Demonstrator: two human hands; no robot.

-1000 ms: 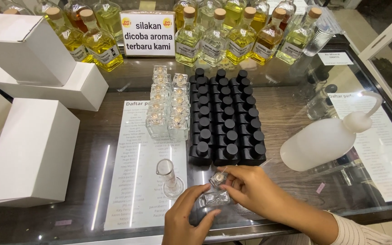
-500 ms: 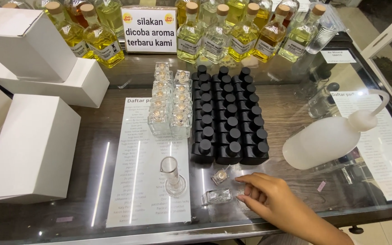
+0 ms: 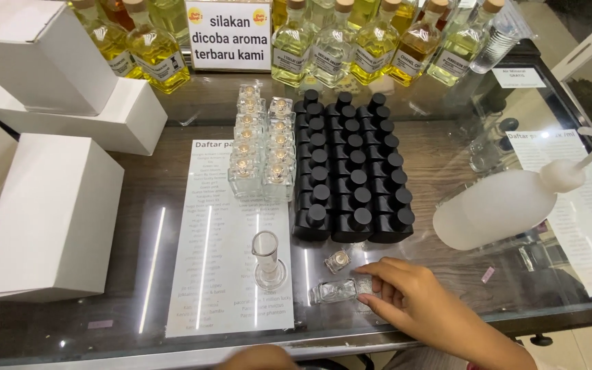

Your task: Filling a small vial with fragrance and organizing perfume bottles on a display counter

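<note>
boxes (image 3: 49, 226): white
caps (image 3: 351, 171): black
small bottles (image 3: 262, 147): clear, gold necks
wash bottle (image 3: 508, 205): milky white
big bottles (image 3: 351, 48): yellow liquid, tan corks
sheet (image 3: 214, 274): white, grey print
table (image 3: 447, 164): dark wood grain under glass

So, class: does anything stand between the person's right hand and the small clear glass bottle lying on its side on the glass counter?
Nothing visible does: the right hand has its fingertips at the small clear glass bottle already.

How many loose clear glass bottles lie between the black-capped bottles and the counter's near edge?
2: a bottle on its side by the right hand, and a smaller bottle behind it, nearer the black-capped bottles. None seems hidden.
</note>
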